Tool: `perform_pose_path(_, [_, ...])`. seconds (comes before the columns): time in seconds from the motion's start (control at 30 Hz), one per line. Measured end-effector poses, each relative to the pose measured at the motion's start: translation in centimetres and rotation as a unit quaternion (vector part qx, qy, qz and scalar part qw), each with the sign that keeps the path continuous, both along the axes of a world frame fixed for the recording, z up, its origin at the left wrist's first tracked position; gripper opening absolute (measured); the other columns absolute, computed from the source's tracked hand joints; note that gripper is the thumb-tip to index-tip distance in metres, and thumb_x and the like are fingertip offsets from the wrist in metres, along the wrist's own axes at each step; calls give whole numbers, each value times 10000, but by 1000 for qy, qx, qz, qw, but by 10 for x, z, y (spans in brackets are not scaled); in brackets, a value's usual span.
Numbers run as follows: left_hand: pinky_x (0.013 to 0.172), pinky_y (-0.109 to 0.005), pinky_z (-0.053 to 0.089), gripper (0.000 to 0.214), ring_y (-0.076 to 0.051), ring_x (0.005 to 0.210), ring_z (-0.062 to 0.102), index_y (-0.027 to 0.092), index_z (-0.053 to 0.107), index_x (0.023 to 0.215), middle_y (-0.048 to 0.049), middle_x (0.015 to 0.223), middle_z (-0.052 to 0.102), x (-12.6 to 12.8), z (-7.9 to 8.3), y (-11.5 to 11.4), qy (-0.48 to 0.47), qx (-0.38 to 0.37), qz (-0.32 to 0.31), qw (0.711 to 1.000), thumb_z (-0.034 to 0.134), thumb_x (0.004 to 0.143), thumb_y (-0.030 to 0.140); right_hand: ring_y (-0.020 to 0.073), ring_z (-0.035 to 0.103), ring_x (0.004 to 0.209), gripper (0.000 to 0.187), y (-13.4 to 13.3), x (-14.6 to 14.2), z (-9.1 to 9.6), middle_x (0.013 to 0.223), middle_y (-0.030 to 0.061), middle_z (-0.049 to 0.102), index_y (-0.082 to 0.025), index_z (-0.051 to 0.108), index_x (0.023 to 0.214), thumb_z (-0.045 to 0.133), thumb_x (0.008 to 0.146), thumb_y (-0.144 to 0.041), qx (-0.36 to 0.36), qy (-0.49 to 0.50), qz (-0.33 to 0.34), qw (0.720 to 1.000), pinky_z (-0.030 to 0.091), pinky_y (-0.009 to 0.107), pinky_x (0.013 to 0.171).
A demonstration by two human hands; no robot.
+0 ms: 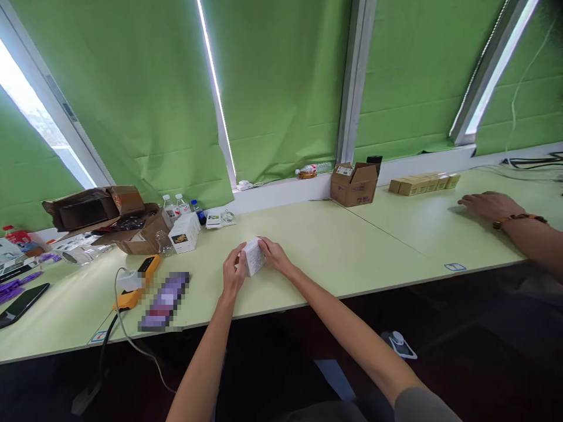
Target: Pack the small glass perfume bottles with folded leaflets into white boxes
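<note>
Between my two hands is a small white box (254, 258) with fine printed text on the side that faces me. It is held at the table's front part. My left hand (234, 271) grips its left side, fingers along the edge. On the opposite side, my right hand (273, 253) closes on the upper right edge. Left of my hands stands a row of similar white boxes (185, 234) with a picture on the front one. Behind them on the table lie a white card and a coiled white cable (227, 217).
Left are a phone (165, 302), an orange power strip (149, 271) with charger, open cartons (92, 210) and bottles (180, 205). Further right stand a brown carton (354, 186) and several small tan boxes (422, 184). Another person's hand (492, 206) rests on the right table.
</note>
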State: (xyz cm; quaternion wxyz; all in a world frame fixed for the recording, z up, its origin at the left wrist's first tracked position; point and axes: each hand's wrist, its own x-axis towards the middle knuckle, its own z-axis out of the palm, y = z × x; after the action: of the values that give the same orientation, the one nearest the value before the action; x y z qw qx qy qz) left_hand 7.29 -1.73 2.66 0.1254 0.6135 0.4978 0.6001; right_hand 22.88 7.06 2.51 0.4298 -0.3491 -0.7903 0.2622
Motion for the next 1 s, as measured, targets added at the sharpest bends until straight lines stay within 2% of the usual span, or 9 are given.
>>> perform_pose_path(0.13, [741,-322,524,396,-189,864,612,240,608,1236,-97,1202,630,1,1,-3,35,10,-21,999,506,895,413,203,615,838,490,1,1,-1,1001,52,685,-235,556,1243,240,985,-505,-1,-12,-10,1000,455,306,752])
perform_pose_path(0.33, [781,-331,554,407,-245,1172,530,255,571,1276,-95,1390,487,2,-1,-5,69,34,-45,996,492,879,302,207,628,890,480,-1,1,-2,1025,69,684,-233,501,1304,199,1004,-453,3,-26,-8,1000,449,304,784])
perform_pose_path(0.53, [897,-393,536,435,-252,1290,455,283,540,1302,-73,1437,443,2,-5,-2,109,50,-16,993,496,870,266,199,637,801,442,-4,2,0,972,81,694,-211,478,1318,271,999,-438,-6,-79,8,997,429,285,703])
perform_pose_path(0.7, [1093,-475,377,389,-264,1347,399,257,564,1263,-93,1451,426,4,-4,1,169,94,33,981,546,880,321,202,658,891,395,-2,4,-2,1075,91,698,-229,480,1332,391,977,-379,-20,-85,33,996,448,282,746])
perform_pose_path(0.87, [1091,-501,372,387,-274,1361,382,250,551,1246,-104,1443,441,6,-4,3,201,104,43,973,567,876,361,207,672,924,349,0,6,-4,1106,86,695,-243,558,1267,486,936,-327,-18,-92,50,994,466,293,781])
perform_pose_path(1.0, [1085,-520,361,512,-284,1343,405,216,475,1302,-132,1365,518,6,-5,4,176,118,69,975,623,835,367,201,677,912,342,0,7,-4,1085,78,702,-232,591,1229,538,906,-332,-8,-115,58,992,468,284,772])
